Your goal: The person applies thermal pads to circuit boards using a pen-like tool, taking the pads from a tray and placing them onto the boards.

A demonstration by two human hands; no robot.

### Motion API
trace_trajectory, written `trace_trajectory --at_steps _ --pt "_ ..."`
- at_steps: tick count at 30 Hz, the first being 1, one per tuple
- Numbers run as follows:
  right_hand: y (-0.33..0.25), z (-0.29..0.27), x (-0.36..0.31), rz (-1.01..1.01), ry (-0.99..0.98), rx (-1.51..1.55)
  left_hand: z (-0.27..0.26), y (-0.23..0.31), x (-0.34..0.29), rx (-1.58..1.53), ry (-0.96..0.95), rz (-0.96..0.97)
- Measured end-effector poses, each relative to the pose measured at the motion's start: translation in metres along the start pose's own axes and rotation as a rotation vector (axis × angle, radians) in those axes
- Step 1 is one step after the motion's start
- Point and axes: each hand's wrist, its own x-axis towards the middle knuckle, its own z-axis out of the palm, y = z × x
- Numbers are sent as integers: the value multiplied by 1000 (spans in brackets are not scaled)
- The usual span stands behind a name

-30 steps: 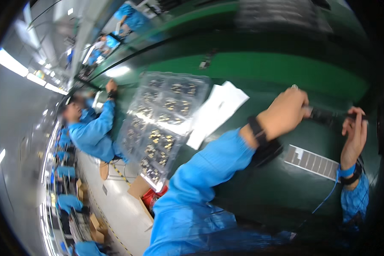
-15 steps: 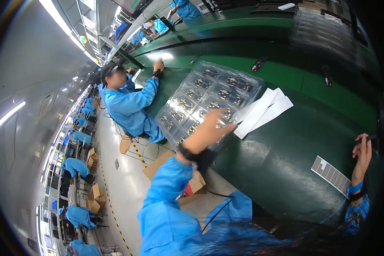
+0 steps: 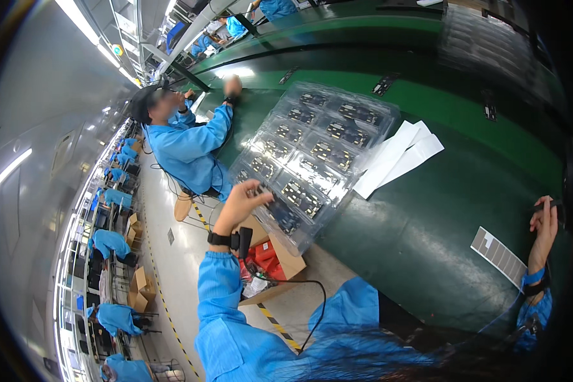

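Observation:
A clear plastic tray (image 3: 321, 239) with dark circuit boards (image 3: 302, 196) in its pockets lies on the green bench. My left hand (image 3: 240, 207) is at the tray's near left corner, its thumb and fingers pinching the end of a dark circuit board there. At the far right, my right hand (image 3: 542, 229) is closed, fingers bent against a dark object at the dim edge of the picture; I cannot make out what it is. A sheet of grey rectangular labels (image 3: 498, 256) lies beside my right wrist.
White paper strips (image 3: 398, 159) lie against the tray's right side. Loose dark boards (image 3: 384, 84) sit along the green strip behind. Stacked clear trays (image 3: 484, 54) stand at the back right. A co-worker (image 3: 184, 153) sits to the left; below the bench edge is a cardboard box (image 3: 293, 266) with red packets.
My left hand has moved left and nearer, from over the tray's middle to its near left corner, and its fingers have closed in a pinch. My right hand has stayed at the far right.

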Motion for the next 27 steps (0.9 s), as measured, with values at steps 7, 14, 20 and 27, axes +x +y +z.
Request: trace_trajectory --at_steps 7,14,20,27 --pt "-14 9 -5 14 26 9 30 20 36 -307 69 -82" --pt "-19 23 -7 51 7 -12 40 -5 40 307 114 46" --pt "2 9 -1 64 -61 -13 39 22 44 -436 168 45" --pt "-30 25 -11 59 -38 43 64 -4 87 -245 158 54"
